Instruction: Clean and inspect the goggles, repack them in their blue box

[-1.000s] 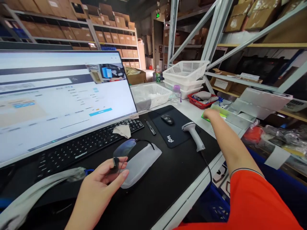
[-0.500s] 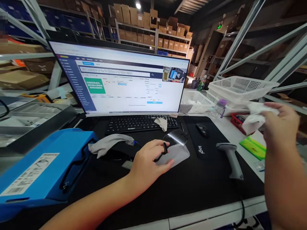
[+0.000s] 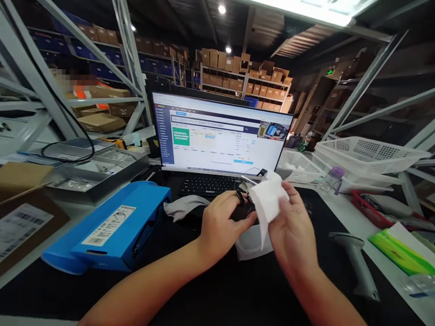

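Observation:
My left hand (image 3: 219, 222) is closed on a small black object with a loop (image 3: 240, 197), mostly covered by my fingers, so its kind does not show. Beside it, my right hand (image 3: 295, 222) pinches a white tissue (image 3: 270, 199) that touches or covers part of the black object. A slim pale rod and a thin dark wire stick out behind the tissue. Below my hands lies a translucent plastic sheet or bag (image 3: 249, 249). A grey cloth pouch (image 3: 183, 207) rests left of my left hand, near an open blue box (image 3: 136, 231) with a white label.
The monitor (image 3: 217, 136) and keyboard (image 3: 207, 184) stand behind my hands. At right are a barcode scanner (image 3: 362, 265), a green packet (image 3: 403, 253), a red basket (image 3: 367, 213) and white baskets (image 3: 374, 154). A grey tray (image 3: 91, 190) and cardboard box (image 3: 37, 217) stand at left.
My right hand has brought the tissue in from the far right to my left hand. The left hand keeps hold of the black object. The view has shifted, placing the desk items differently.

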A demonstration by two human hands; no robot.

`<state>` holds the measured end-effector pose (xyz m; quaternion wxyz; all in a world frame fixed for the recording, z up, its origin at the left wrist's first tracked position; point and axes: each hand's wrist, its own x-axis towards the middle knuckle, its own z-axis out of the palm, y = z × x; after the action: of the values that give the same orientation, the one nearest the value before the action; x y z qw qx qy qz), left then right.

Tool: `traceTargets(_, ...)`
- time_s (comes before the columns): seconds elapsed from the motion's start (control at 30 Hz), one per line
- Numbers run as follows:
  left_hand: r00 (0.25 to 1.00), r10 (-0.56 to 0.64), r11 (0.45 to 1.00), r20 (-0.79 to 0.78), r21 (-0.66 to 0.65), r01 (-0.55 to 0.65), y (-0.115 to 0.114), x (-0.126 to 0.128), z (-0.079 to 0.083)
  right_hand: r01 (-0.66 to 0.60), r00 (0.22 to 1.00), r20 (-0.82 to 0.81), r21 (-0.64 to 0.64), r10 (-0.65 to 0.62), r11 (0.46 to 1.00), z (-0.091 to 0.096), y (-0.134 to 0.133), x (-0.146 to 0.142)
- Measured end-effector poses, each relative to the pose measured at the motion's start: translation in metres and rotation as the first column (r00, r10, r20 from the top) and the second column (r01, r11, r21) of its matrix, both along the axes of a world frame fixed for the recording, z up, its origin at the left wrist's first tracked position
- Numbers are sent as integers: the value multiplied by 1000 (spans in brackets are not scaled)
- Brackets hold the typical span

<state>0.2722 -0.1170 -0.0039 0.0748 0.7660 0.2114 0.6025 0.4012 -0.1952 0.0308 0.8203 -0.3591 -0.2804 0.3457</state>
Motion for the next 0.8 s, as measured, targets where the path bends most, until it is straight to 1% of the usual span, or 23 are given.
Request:
traceTargets(0.07,999,52,999,-10,0,-52,4,-1,1,-48,998,32,-7,48,999,-4,8,-12)
traceTargets(0.1,996,89,996,-23,22,-88,6,-1,2,-84,994,62,-19,85,996,-7,13,-16)
traceTargets(0.17,982,182,977,-54,126,-174,9,-3,1,-140,981,133,-33,143,990,-11,22,-19)
traceTargets(0.2,970,232,957,-71,194,-215,10,-3,1,-146,976,160,-30,149,989,-13,26,-19)
traceTargets(0.27,947,306,913,-99,311,-262,10,-4,-1,-121,976,180,-22,123,992,-17,34,-18)
traceTargets(0.3,938,326,899,-115,345,-270,10,-5,-1,-102,979,175,-22,105,995,-19,36,-17)
traceTargets(0.37,926,348,887,-146,372,-274,9,-6,-1,-81,985,152,-30,85,996,-22,39,-14)
traceTargets(0.47,914,361,883,-184,384,-271,10,-7,2,-80,989,122,-55,86,995,-25,40,-12)
traceTargets(0.53,912,358,882,-198,393,-261,11,-8,2,-93,987,123,-64,100,994,-27,40,-12)
traceTargets(0.63,913,350,886,-208,389,-251,11,-8,2,-77,985,149,-47,83,996,-29,41,-15)
traceTargets(0.7,914,352,884,-204,392,-253,11,-8,2,-77,988,134,-49,83,996,-26,41,-13)
traceTargets(0.73,916,348,880,-199,406,-246,11,-7,2,-96,988,113,-61,103,993,-22,40,-9)
traceTargets(0.8,928,323,862,-188,463,-206,11,-6,5,-175,981,65,-92,181,980,-12,37,5)
